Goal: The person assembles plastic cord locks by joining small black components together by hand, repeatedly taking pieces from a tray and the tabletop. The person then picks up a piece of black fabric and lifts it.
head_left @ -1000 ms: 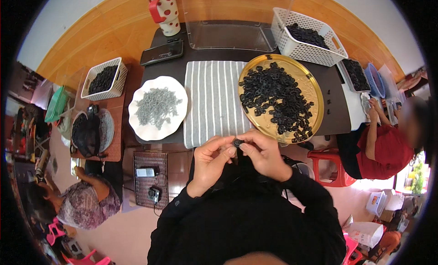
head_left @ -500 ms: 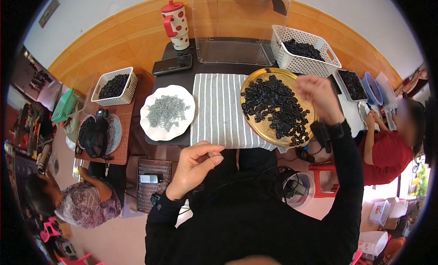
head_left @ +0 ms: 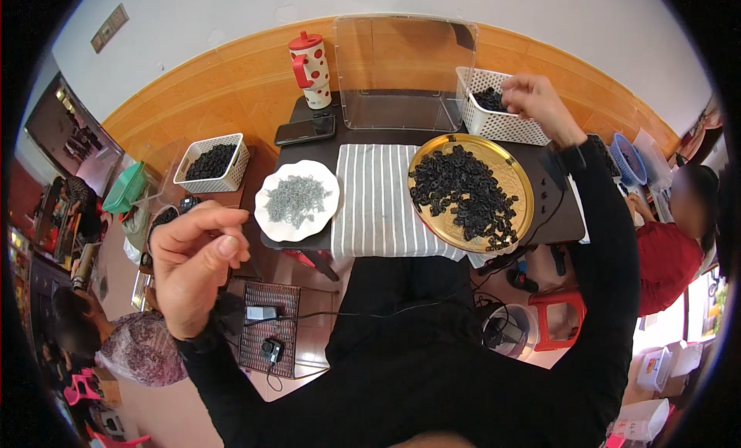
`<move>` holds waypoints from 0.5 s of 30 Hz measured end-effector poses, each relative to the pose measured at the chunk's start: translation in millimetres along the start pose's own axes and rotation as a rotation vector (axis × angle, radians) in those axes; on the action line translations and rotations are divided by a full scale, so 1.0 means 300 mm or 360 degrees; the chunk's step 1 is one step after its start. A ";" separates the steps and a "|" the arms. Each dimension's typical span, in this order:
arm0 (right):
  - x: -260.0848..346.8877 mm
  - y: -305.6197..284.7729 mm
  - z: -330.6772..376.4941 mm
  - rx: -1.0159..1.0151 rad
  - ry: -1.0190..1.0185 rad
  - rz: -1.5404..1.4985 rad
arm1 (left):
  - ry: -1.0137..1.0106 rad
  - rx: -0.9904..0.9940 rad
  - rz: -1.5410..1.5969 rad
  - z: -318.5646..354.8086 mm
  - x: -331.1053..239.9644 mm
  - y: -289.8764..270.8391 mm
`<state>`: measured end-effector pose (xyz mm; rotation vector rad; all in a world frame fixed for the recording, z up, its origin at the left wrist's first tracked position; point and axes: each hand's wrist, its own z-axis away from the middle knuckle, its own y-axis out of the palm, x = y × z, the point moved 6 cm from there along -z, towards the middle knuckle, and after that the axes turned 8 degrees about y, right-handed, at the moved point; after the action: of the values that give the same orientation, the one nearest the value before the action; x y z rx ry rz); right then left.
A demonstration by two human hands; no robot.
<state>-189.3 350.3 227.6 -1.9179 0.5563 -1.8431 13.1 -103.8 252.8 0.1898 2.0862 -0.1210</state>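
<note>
My right hand is over the right side of a white perforated basket holding small black plastic parts. Its fingers are curled together, and whatever they may hold is too small to make out. Off the table's left side, my left hand is raised with thumb and fingertips pinched; their contents, if any, cannot be seen. A gold tray bears a heap of similar black parts. Small grey pieces, perhaps metal hooks, fill the middle of a white wavy-edged plate. A grey-and-white striped cloth lies between plate and tray.
A clear plastic box stands upright behind the cloth, beside a spotted tumbler and a phone. Another basket of black parts sits left. People work at left and right. A red stool stands below.
My right hand has moved from above the gold tray's right edge to the far white basket. My left hand has swung left, away from the cloth's front edge. The view has shifted slightly.
</note>
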 end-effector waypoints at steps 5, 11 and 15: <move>-0.067 -0.151 -0.306 -0.0284 0.0225 -0.0087 | -0.0029 -0.0065 -0.0310 -0.055 -0.081 -0.058; -0.145 -0.184 -0.574 -0.0508 0.0230 0.0260 | -0.0132 -0.0120 -0.0436 -0.125 -0.040 -0.109; -0.207 -0.178 -0.724 -0.0541 -0.0064 0.0435 | -0.0222 -0.0250 -0.0320 -0.170 0.046 -0.141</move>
<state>-408.9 423.5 212.7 -1.9609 1.1188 -1.6113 -44.9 -135.8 266.6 -0.1207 1.9613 -0.0885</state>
